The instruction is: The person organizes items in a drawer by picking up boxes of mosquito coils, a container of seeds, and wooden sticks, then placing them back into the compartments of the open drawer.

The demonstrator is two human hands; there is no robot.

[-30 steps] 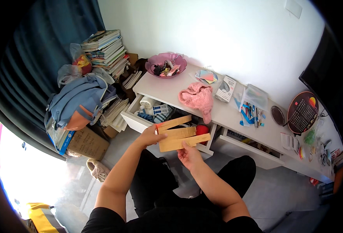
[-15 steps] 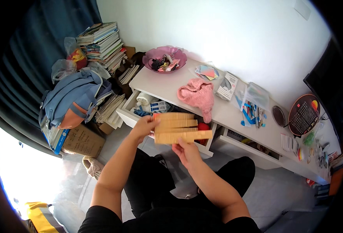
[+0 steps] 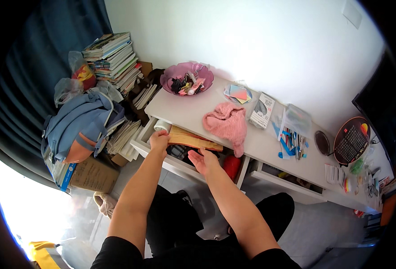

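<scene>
Several flat tan strips, wood-like in look (image 3: 193, 140), lie over the inside of the open left drawer (image 3: 187, 169), towards its back. My left hand (image 3: 159, 140) is closed on their left end. Along their front edge is my right hand (image 3: 203, 160), its fingers stretched out and its thumb near or touching the lowest strip. A white roll (image 3: 162, 125) sits in the drawer's back left corner, partly behind my left hand. Dark items lie under the strips, and a red object (image 3: 232, 166) fills the drawer's right end.
On the white desk are a purple bowl of small items (image 3: 187, 79), a pink fuzzy cloth (image 3: 227, 123), a white box (image 3: 262, 110) and several pens (image 3: 292, 143). Another drawer (image 3: 292, 175) stands open at right. A blue backpack (image 3: 79, 125) and stacked books (image 3: 110, 58) are at left.
Both hands have moved the tan strips from above the drawer's front down into it, away from me. The right hand's fingers have opened out. My view has shifted slightly.
</scene>
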